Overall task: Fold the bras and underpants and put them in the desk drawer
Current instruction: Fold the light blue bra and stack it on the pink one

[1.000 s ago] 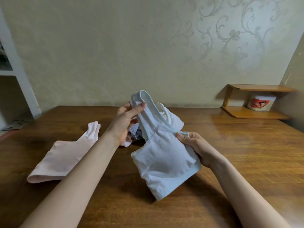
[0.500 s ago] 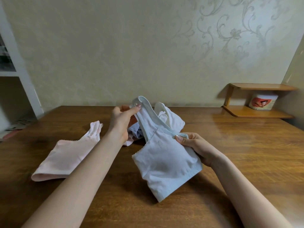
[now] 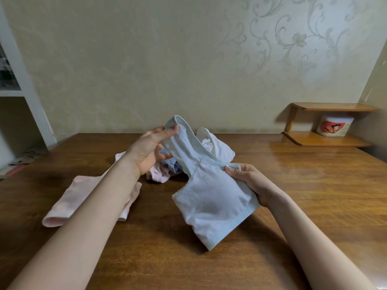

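A pale blue bra [image 3: 211, 197] hangs above the middle of the wooden desk [image 3: 314, 185]. My left hand [image 3: 149, 149] pinches the top of its strap, lifted toward the wall. My right hand [image 3: 249, 181] grips its upper right edge, thumb on the trim. Behind the bra lies a small heap of garments [image 3: 167, 170] in pink and striped blue, with a white piece [image 3: 215, 145] on the far side. A pink garment [image 3: 75, 197] lies flat on the desk to the left, partly under my left forearm. No drawer is in view.
A small wooden two-tier shelf [image 3: 326, 141] stands at the desk's back right corner, holding a white tub with a red picture [image 3: 335, 126]. A white shelving unit [image 3: 27, 97] stands off the desk's left side. The wall runs along the desk's far edge.
My left hand has lowered the strap a little and the bra has settled slightly lower. My right hand keeps its grip in about the same place.
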A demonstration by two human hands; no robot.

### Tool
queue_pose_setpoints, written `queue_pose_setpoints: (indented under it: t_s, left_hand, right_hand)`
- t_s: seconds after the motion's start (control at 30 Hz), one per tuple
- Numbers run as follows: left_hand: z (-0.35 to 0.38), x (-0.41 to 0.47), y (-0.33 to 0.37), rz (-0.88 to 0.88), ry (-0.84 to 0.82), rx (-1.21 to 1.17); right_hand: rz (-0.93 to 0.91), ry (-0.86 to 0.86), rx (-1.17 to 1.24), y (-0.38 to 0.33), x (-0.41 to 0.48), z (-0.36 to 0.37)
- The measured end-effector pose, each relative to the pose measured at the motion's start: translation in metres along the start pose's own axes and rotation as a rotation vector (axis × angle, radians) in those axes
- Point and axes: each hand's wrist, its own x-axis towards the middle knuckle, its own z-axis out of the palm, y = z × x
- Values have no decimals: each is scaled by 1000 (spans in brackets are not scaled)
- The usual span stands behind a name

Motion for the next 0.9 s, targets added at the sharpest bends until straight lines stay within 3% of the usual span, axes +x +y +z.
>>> queue_pose_setpoints:
  t_s: [0.17, 0.37, 0.53, 0.73, 0.83, 0.9]
  left_hand:
    - [-4, 6, -3, -61, 63, -167]
    - [7, 18, -30, -366, 430, -170]
    - [9, 23, -27, -365, 499, -209]
    - [16, 20, -21, -344, 515, -88]
    - [21, 15, -21, -242, 531, -17]
    - [23, 13, -22, -67, 572, -6]
  right_hand:
    - [30, 55, -101, 3, 4, -1]
    - [42, 277, -429, 18, 14, 5]
    - [-88, 459, -519, 20, 20, 0]
    - [69, 358, -604, 18, 20, 2]
    - [64, 333, -549, 16, 17, 3]
    - [13, 347, -426, 12, 15, 2]
